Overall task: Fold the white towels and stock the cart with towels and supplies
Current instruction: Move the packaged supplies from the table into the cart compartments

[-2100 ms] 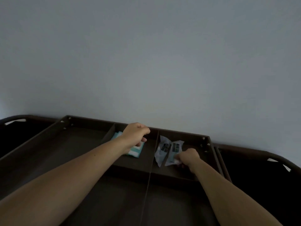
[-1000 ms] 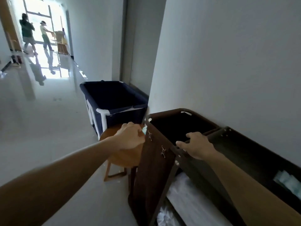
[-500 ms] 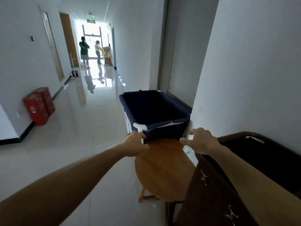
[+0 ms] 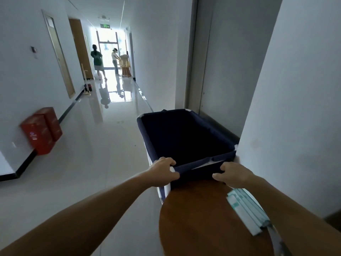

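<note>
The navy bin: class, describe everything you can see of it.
The navy bin is a rectangular, open-topped box of dark blue fabric over a white frame that shows at its corners. Its inside is dark; no contents show. It stands upright on the glossy floor, beside the right wall, just beyond a round wooden table. The left hand grips its near left corner and the right hand grips the near rim.

The left hand [image 4: 165,171] and right hand [image 4: 233,174] are bare, as are both forearms [image 4: 110,206] up to the frame's edge.
</note>
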Motion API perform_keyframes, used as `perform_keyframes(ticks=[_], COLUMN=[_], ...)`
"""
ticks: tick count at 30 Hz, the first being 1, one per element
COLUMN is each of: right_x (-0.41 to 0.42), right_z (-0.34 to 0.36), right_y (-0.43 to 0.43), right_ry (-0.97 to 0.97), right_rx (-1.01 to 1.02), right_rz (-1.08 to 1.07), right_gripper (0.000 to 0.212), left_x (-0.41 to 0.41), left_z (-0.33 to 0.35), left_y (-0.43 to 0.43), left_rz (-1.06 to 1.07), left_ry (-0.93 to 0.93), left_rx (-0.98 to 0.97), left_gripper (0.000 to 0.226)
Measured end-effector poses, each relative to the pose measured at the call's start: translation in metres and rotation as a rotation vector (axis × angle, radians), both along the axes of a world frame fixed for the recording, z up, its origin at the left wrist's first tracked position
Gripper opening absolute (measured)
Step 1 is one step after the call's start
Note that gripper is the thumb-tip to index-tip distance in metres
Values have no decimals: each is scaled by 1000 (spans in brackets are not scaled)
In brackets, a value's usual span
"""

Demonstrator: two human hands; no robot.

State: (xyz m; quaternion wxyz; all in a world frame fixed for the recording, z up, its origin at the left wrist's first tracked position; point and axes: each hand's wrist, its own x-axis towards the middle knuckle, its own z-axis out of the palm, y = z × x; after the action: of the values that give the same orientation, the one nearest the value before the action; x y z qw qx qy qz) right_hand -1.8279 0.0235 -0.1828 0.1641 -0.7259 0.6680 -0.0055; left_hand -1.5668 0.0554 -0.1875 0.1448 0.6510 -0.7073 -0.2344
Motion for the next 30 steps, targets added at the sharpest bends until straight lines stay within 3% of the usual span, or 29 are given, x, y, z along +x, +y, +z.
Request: perform_keyframes(ticks=[2, 6, 8, 10, 15, 22, 26, 30], right_x=[13, 34, 35, 30, -15, -98, -126, -145], right_z=[-12, -26, -29, -33, -62, -145, -207, -269], right_y=[-34, -92, -112, -123, -141, -168, -168, -161], right_ry=[8, -17, -34, -41, -74, -139, -164, -190], right_rx=[27, 46, 55, 61, 134, 257, 340, 440], right_rz=[-29, -121, -188, -247, -459, -619, -706, -772], right_gripper=[41, 52, 44, 30, 34, 27, 41, 37], left_x=[12, 30, 28, 16, -53, -142, -177, -208], left_z=[-7, -16, -18, -22, -54, -117, -163, -230], left_y=[-39, -122, -161, -193, -242, -282, -307, -319], left_rz=[-45, -144, -205, -271, -466, -571, -571, -564], left_ry=[-2, 7, -20, -20, -26, -119, -149, -133], left_rx=[34, 68, 77, 97, 199, 299, 367, 488], left_gripper=[59, 58, 57, 58, 59, 56, 53, 46])
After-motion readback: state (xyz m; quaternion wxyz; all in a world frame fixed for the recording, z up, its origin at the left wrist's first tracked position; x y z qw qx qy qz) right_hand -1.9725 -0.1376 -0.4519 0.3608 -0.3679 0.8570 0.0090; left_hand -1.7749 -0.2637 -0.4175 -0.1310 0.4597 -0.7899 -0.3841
